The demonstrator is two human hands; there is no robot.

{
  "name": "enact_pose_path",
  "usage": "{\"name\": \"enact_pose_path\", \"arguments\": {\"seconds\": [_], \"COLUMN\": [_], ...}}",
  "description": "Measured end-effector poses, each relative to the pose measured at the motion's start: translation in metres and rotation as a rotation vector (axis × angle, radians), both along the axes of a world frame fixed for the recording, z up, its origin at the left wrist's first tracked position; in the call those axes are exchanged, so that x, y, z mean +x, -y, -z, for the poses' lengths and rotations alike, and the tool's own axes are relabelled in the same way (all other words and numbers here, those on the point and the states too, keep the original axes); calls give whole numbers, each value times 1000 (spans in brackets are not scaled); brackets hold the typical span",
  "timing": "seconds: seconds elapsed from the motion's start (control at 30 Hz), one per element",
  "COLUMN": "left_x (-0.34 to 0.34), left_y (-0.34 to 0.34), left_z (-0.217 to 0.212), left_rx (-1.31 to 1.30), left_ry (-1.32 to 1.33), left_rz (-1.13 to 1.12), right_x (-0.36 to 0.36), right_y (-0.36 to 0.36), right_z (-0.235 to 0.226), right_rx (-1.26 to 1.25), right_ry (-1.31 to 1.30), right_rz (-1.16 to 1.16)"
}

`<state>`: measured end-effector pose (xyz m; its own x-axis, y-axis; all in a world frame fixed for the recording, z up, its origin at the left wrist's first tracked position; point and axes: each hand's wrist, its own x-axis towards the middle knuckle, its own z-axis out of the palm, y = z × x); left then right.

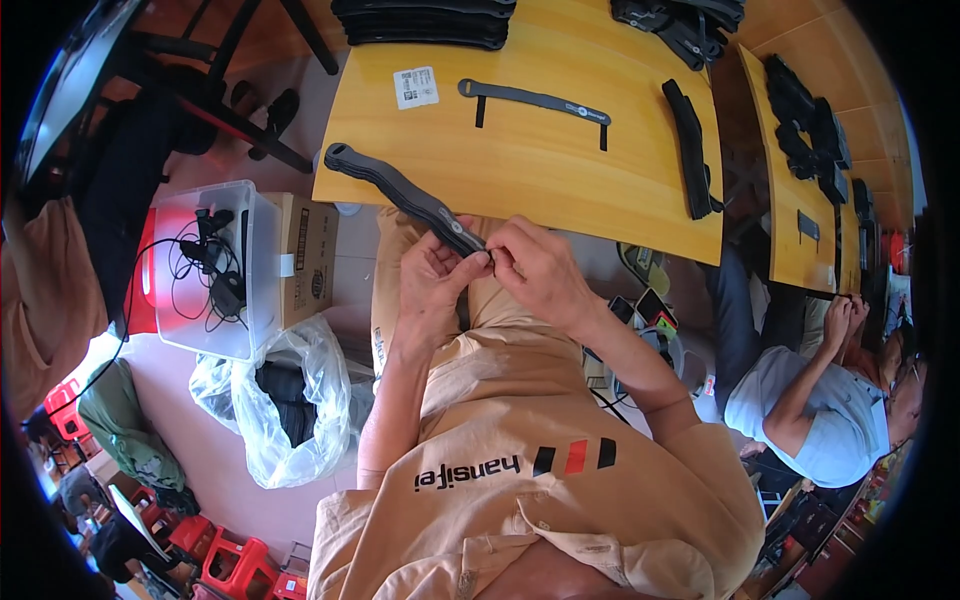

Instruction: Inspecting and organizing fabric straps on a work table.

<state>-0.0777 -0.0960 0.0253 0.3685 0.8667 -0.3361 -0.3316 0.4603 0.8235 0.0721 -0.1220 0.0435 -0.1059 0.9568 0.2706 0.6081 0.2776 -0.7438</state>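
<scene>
Both hands [485,262] pinching strap [400,192]

We see the most open room on the yellow table [540,170], in the bare wood between the white label [416,87] and the flat black strap [535,101] above and the table's near edge below. To the right, a thick black strap [691,148] lies across the path toward the table's side edge. The far edge is blocked by a stack of black straps [425,22] and a heap of black pieces [680,22]. Left of the table, a clear plastic bin [215,265], a cardboard box [305,258] and a plastic bag [290,400] crowd the floor. On the right a seated co-worker [820,400] closes that side.
</scene>
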Motion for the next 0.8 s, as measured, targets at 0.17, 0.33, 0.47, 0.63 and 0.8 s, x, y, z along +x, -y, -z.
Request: {"name": "enact_pose_path", "arguments": {"seconds": [0.17,0.33,0.47,0.63,0.8], "left_x": [0,-3,-12,-14,-11], "left_y": [0,1,0,-2,-4], "left_z": [2,1,5,5,-6], "left_rx": [-5,-20,-18,-54,56], "left_ry": [21,34,-5,34,-333], "left_rz": [-20,-6,75,132,158], "right_x": [-2,1,9,13,3], "right_y": [3,3,-1,-9,-4], "right_z": [-1,-2,-2,0,5], "right_rx": [109,140,169,73,-42], "right_ry": [39,76,70,26,-142], "right_rz": [2,-30,-158,-254,-44]}}
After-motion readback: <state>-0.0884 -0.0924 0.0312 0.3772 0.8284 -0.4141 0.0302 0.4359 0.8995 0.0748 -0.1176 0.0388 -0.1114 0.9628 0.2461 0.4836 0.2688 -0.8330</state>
